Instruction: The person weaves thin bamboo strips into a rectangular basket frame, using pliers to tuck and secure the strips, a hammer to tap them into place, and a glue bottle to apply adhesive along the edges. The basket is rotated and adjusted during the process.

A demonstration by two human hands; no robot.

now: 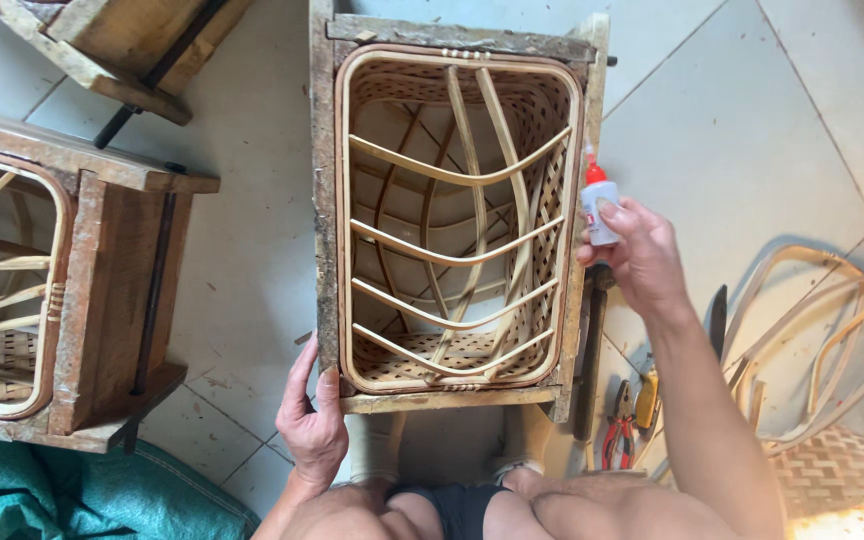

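A woven bamboo basket (452,365) with thin bent ribs across its inside sits inside a worn wooden mould frame (324,200) on the tiled floor. My left hand (312,425) grips the frame's near left corner. My right hand (637,250) holds a small white glue bottle (599,205) with a red nozzle, pointed up beside the basket's right rim. My knees show at the bottom edge.
A second wooden frame (117,300) with a basket in it stands at the left, a third (112,45) at the top left. Pliers (617,430), a knife (718,315), bent bamboo hoops (832,330) and a woven mat (842,470) lie at the right. Green cloth (72,495) lies bottom left.
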